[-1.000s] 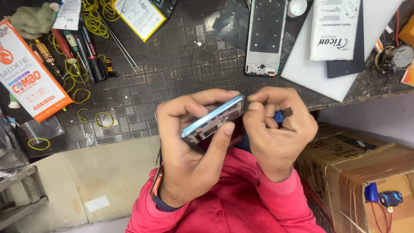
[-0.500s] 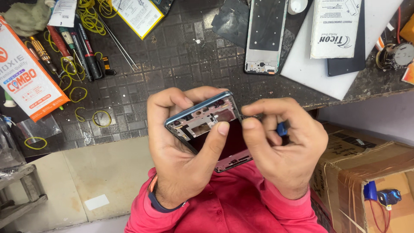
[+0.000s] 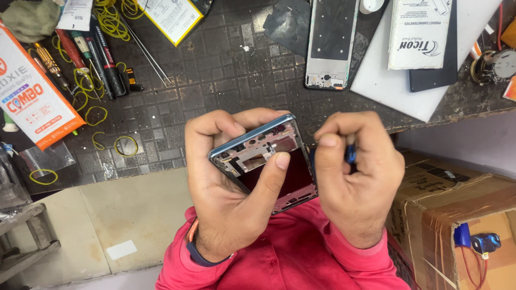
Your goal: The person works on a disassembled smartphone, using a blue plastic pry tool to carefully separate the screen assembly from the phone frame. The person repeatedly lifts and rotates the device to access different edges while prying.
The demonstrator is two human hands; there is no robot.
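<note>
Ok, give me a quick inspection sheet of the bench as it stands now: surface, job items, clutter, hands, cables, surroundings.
Surface: dark grid-patterned mat, scuffed and dusty.
Job's things: opened phone frame, inner side up; blue-handled tool, tip hidden at the frame's edge.
Clutter: second phone frame, screwdrivers, yellow rubber bands, orange box, white board, tweezers.
Hands: left hand grips the phone frame, thumb across it; right hand is closed on the blue-handled tool.
Cables: red wire by the cardboard box.
Surroundings: tiled floor, grey shelf at left.
</note>
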